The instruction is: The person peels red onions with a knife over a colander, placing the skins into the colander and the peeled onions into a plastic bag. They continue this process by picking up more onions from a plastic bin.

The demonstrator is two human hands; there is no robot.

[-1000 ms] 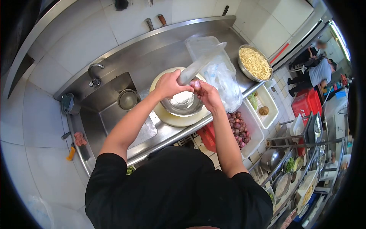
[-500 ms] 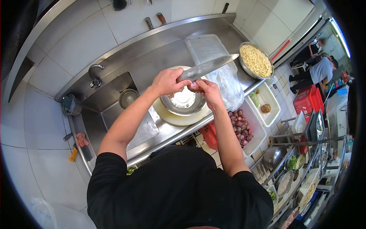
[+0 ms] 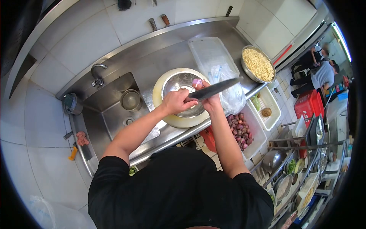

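Gripped in my left hand [image 3: 177, 101] is a large knife [image 3: 218, 88], its broad blade pointing up and to the right across my right hand [image 3: 211, 102]. The fingers of my right hand are closed around a small red onion [image 3: 198, 83], whose pink-purple side shows above the blade. Both hands are over the right part of a perforated steel colander [image 3: 167, 87] with white pieces inside. Under the colander lies a thick round cream cutting board [image 3: 157, 91]. Many unpeeled red onions [image 3: 240, 131] fill a white bin below my right forearm.
A clear plastic bag [image 3: 233, 97] and a translucent lid [image 3: 207, 51] lie right of the board. Noodles fill a steel bowl [image 3: 258, 64] at the counter's corner. A sink [image 3: 110, 124] with a faucet [image 3: 97, 76] is left. Racks with food trays and two people stand farther right.
My hands have come down and slightly right, uncovering more of the colander. The knife is lower, and the onion now shows a pink-purple side. The view has shifted slightly.
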